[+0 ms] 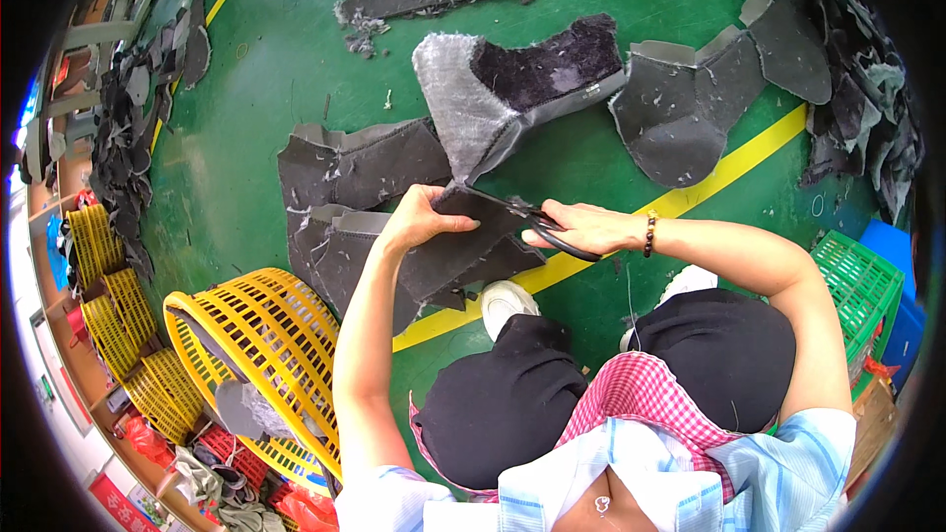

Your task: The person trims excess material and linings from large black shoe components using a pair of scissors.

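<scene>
Above the floor, my left hand (424,220) pinches a dark grey fabric piece (443,261) at its upper edge, thumb on top. From just beyond these fingers, a sewn plush piece (458,89) in light grey and black stretches away, its narrow end by my fingertips. My right hand (588,229) has its fingers through the black handles of a pair of scissors (540,217). The blades point left at the spot where the plush piece and the dark fabric meet; whether they are closed I cannot make out. More dark grey sewn pieces (370,163) lie under and beyond my left hand.
On the green floor, another grey sewn piece (680,118) lies right of the plush one. A fabric heap (857,89) is at far right. A yellow basket (286,320) stands by my left arm, a green crate (859,276) by my right elbow. A yellow line (690,195) crosses the floor.
</scene>
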The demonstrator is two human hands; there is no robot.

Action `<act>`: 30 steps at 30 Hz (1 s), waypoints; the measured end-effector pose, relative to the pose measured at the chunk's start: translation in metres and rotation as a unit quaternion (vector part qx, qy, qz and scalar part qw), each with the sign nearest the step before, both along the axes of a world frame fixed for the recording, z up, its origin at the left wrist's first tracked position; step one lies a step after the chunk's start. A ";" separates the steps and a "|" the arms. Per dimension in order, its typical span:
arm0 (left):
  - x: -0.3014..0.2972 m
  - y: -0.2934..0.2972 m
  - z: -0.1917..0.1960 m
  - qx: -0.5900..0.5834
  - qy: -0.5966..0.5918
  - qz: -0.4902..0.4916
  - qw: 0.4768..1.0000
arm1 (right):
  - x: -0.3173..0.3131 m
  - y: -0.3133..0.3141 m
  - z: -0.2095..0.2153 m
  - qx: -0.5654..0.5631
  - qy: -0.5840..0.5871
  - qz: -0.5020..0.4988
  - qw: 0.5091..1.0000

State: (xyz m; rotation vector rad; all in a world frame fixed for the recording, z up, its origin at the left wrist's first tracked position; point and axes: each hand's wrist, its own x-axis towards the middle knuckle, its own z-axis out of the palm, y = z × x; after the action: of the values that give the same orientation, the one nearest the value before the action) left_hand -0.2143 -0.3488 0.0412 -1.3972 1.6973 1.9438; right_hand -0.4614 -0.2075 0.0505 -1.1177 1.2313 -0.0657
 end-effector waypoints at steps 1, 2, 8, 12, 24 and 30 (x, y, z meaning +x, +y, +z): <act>-0.003 0.002 0.004 0.001 -0.008 -0.001 1.000 | 0.002 -0.004 0.001 -0.011 0.000 0.014 1.000; -0.006 0.004 0.007 0.003 -0.015 -0.002 1.000 | 0.003 -0.007 0.002 -0.022 0.001 0.027 0.999; -0.002 0.010 -0.019 -0.274 -0.152 -0.107 0.944 | 0.008 0.002 0.005 -0.087 0.022 -0.062 0.994; -0.052 0.037 -0.009 -0.562 -0.187 -0.130 0.795 | -0.014 0.030 -0.007 -0.119 -0.079 -0.171 0.975; -0.100 -0.025 0.125 -0.371 0.108 0.028 0.922 | -0.146 0.049 -0.038 0.140 -0.192 -0.490 0.839; 0.051 -0.014 0.128 -0.145 -0.159 0.080 0.973 | -0.113 0.018 -0.008 0.182 -0.168 -0.309 0.918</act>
State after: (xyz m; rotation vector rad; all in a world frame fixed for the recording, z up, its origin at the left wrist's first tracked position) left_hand -0.1635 -0.3633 0.1690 -1.8832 1.8083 1.4774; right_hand -0.5748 -0.1896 0.0425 -0.3423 1.1799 -0.4702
